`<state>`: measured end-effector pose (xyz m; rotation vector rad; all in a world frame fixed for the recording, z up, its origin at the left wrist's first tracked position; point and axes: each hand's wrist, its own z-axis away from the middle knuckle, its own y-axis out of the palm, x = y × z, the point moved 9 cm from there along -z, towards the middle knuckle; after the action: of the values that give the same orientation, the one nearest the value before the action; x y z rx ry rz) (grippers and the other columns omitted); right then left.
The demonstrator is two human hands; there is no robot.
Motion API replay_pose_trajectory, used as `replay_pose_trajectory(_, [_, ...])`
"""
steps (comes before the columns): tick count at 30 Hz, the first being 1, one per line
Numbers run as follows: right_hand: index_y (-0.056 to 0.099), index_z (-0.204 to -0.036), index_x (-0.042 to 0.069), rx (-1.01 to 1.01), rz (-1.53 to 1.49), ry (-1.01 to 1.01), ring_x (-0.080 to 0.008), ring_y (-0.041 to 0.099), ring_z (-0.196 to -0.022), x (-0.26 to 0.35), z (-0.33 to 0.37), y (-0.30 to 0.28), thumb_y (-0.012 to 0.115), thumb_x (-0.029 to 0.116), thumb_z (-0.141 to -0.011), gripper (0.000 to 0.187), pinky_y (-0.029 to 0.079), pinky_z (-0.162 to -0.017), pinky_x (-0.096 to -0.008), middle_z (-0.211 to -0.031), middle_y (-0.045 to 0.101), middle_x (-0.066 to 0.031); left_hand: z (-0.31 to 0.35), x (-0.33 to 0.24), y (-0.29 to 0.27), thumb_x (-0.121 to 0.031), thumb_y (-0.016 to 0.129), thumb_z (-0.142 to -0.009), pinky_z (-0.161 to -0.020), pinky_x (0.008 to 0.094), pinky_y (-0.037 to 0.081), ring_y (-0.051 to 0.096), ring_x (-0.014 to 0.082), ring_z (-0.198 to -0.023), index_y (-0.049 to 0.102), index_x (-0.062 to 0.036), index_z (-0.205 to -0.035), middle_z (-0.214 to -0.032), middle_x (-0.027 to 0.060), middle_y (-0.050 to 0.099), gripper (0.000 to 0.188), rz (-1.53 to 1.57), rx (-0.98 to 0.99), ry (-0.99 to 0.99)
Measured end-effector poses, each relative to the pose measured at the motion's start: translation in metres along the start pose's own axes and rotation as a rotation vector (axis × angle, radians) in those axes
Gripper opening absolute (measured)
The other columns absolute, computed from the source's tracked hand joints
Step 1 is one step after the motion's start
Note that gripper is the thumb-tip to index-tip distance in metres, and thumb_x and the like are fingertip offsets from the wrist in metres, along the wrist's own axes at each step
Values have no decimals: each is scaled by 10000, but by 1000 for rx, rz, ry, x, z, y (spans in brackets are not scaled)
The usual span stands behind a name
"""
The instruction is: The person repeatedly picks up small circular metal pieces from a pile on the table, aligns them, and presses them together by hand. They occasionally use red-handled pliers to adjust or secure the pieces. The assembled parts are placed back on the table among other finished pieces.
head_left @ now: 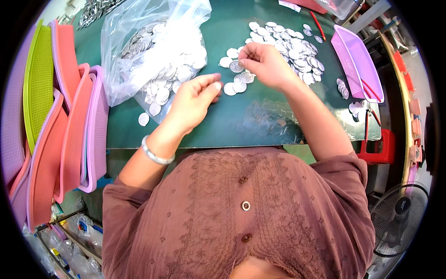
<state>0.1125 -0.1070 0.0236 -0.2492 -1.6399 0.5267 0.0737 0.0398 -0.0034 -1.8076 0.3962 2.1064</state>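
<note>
My right hand (267,64) reaches over the green table, thumb and forefinger pinched on a round silver metal disc (236,66). Several similar discs (239,86) lie flat just below and beside its fingertips. A larger heap of silver discs (297,53) spreads out behind and to the right of that hand. My left hand (193,102) hovers at the front of a clear plastic bag (114,60), fingers loosely bent, thumb apart from the forefinger, nothing visible in it. More silver discs (161,95) fill the bag and spill from its mouth. One disc (144,119) lies alone left of my left wrist.
Stacked pink, purple and green plastic baskets (69,135) crowd the left side. A purple basket (360,69) stands at the table's right edge, with red-handled pliers (367,122) nearby. A red stool (383,146) and a fan (399,218) stand right. Dark metal pieces (95,11) lie far left.
</note>
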Motion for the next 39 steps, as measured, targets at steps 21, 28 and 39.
replay_pose_trajectory(21, [584, -901, 12, -133, 550, -283, -274, 515, -807, 14, 38, -1, 610, 54, -706, 200, 429, -707, -344, -864, 520, -113, -48, 6, 26, -264, 289, -943, -931, 360, 412, 498, 342, -1051, 396, 90, -1190, -1149, 257, 474, 445, 815, 359, -175])
replay_pose_trajectory(28, [574, -892, 3, -60, 33, 94, -99, 531, -644, -22, 34, -6, 592, 34, -774, 123, 427, -580, -227, -762, 569, -21, -48, 5, 26, -257, 351, -931, -808, 288, 453, 547, 204, -896, 437, 61, -1178, -1079, 177, 542, 412, 649, 311, -138])
replay_pose_trajectory(39, [551, -957, -38, 33, -682, 172, -114, 573, -682, -20, 34, 8, 570, 28, -803, 168, 473, -628, -234, -819, 601, -70, -44, 12, 25, -119, 563, -838, -566, 181, 425, 535, 80, -645, 581, -36, -940, -768, 28, 602, 133, 347, 215, -134])
